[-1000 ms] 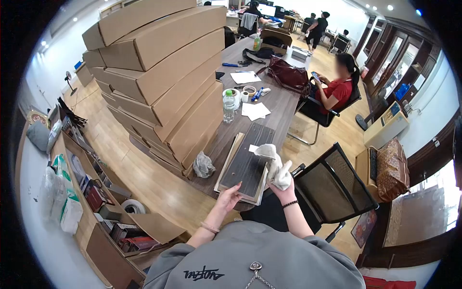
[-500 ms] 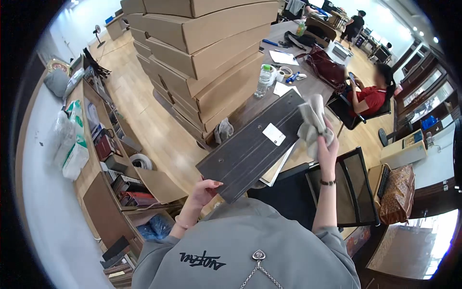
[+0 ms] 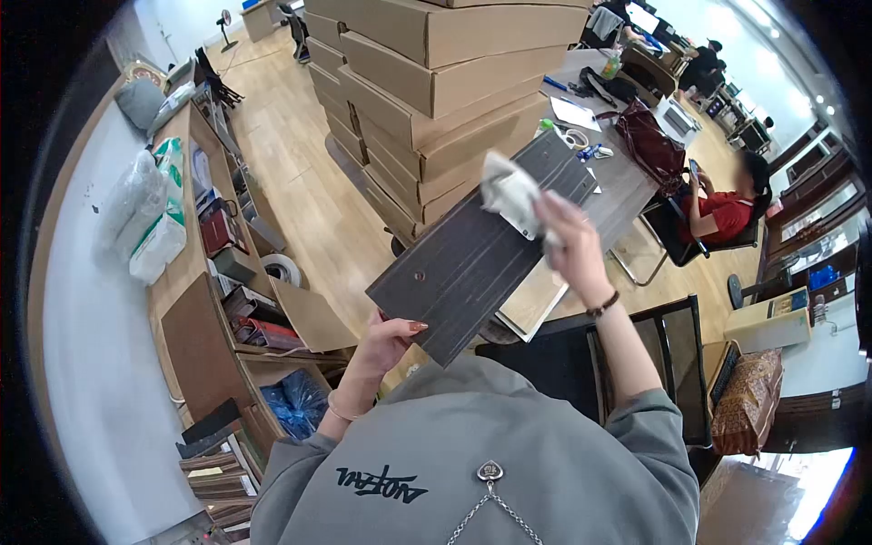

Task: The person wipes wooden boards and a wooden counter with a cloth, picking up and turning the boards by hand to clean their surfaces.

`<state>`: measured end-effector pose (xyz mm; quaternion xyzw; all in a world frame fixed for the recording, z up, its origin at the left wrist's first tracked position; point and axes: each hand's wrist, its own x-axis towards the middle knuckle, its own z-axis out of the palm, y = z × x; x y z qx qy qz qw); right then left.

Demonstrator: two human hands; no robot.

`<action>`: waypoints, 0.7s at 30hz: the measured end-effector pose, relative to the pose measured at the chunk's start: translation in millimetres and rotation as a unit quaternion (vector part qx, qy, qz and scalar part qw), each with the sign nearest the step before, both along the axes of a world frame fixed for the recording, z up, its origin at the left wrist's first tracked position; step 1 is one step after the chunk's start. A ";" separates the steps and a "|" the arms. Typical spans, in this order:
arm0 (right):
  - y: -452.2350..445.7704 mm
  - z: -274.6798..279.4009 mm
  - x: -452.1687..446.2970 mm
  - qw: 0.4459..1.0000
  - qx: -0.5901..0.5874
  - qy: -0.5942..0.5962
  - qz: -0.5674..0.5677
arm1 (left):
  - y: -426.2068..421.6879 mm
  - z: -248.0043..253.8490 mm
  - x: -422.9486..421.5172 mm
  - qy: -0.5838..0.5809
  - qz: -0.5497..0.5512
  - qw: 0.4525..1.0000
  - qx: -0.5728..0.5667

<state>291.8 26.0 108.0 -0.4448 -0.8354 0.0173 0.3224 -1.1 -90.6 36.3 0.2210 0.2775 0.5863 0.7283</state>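
Observation:
A long dark grey board is held tilted in front of my chest, with a small round fitting near its lower left end. My left hand grips its near left corner, thumb on top and the other fingers mostly hidden beneath. In my right hand is a crumpled off-white cloth, which lies over the upper middle of the board. Hand and cloth cover most of a white label there. My right fingers are slightly blurred.
Stacked cardboard boxes rise ahead, beside a table with tape rolls and a dark red bag. A seated person in red is at the right. Shelves with binders stand left; a black chair is near my right arm.
My right hand has moved the cloth left from the board's far right edge onto its upper middle, over the label. My left hand keeps its hold. The view has shifted somewhat.

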 end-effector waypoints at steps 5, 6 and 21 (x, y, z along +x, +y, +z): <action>41.8 -44.7 79.1 0.926 -0.107 0.286 -0.221 | 4.2 -33.6 -21.8 -0.044 -0.016 0.995 -0.092; 31.6 -47.8 73.0 0.925 -0.114 0.284 -0.223 | -0.9 -26.7 -22.2 -0.025 0.005 0.993 -0.112; -67.5 -50.6 -71.7 0.961 -0.143 0.142 0.188 | 8.3 7.9 -24.4 0.158 -0.010 0.976 -0.151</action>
